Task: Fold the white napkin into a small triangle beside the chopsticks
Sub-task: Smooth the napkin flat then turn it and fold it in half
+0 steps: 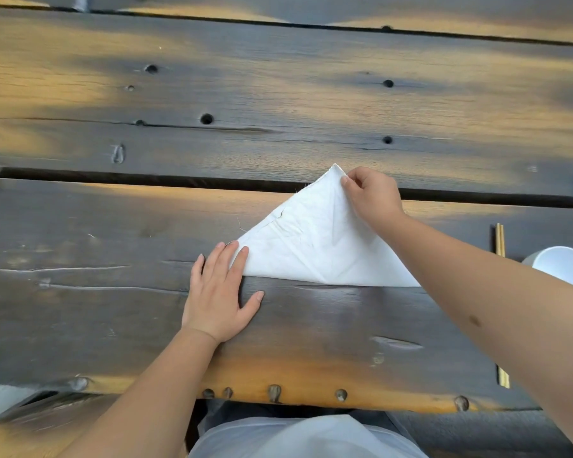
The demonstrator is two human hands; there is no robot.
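Dark plank counter point(278, 104), bearing a white napkin point(311, 252) folded to a large triangle, long edge nearest the person. Left hand point(220, 292) flat, fingers spread, pressing its left corner; right hand point(372, 196) pinching the apex. Chopsticks point(500, 239) lie well right, beside a white cup point(566, 266).

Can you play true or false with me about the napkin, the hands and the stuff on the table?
1. The napkin makes a triangle shape. True.
2. The right hand pinches the napkin's top corner. True.
3. The left hand is up in the air. False: it lies flat on the table, fingertips on the napkin's left corner.
4. The chopsticks lie on the napkin. False: they lie apart, to its right.
5. A white cup stands near the chopsticks. True.
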